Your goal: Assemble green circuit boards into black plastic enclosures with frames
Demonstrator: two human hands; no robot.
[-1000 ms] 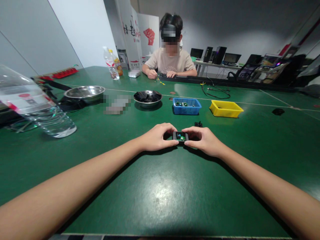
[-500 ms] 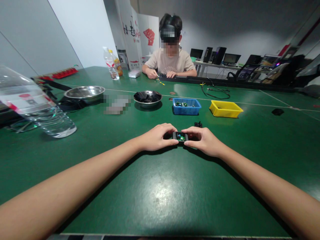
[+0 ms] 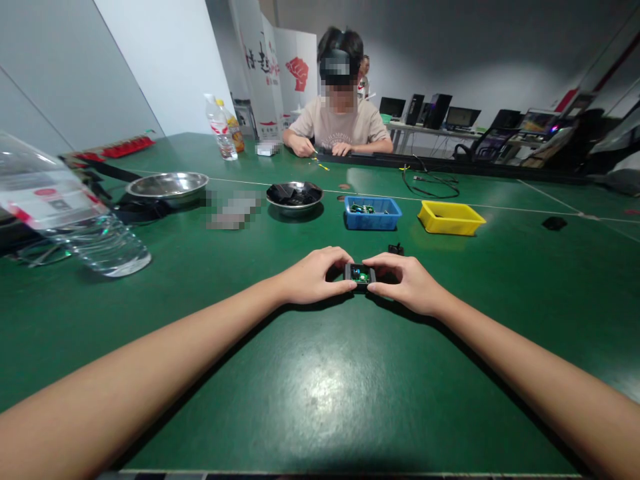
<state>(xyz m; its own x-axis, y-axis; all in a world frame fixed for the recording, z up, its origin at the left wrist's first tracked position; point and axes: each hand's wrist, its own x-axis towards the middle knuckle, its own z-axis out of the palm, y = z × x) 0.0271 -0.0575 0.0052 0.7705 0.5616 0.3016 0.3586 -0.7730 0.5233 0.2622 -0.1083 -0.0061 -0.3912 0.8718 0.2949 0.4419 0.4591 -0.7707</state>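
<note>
Between my hands, low over the green table, is a small black plastic casing [image 3: 361, 285] with a green circuit board [image 3: 363, 275] inside its open top. My left hand [image 3: 323, 275] grips the casing's left side, thumb at the near edge and fingers at the far edge. On the right side my right hand [image 3: 407, 283] pinches it the same way. Whether the casing touches the table I cannot tell. Just beyond my right fingers lies a small black part [image 3: 396, 249], partly hidden by the hand.
A blue bin [image 3: 373, 220] holds circuit boards; a yellow bin [image 3: 450, 225] stands beside it. A steel bowl [image 3: 295, 209] contains black pieces. Farther left are a steel dish [image 3: 167, 195] and a large tilted water bottle [image 3: 95, 233]. A person [image 3: 340, 120] sits opposite, hands on the table.
My hands and the casing stay almost in place. Behind the seated person, another person has come partly into view. The whole view has shifted very slightly.
</note>
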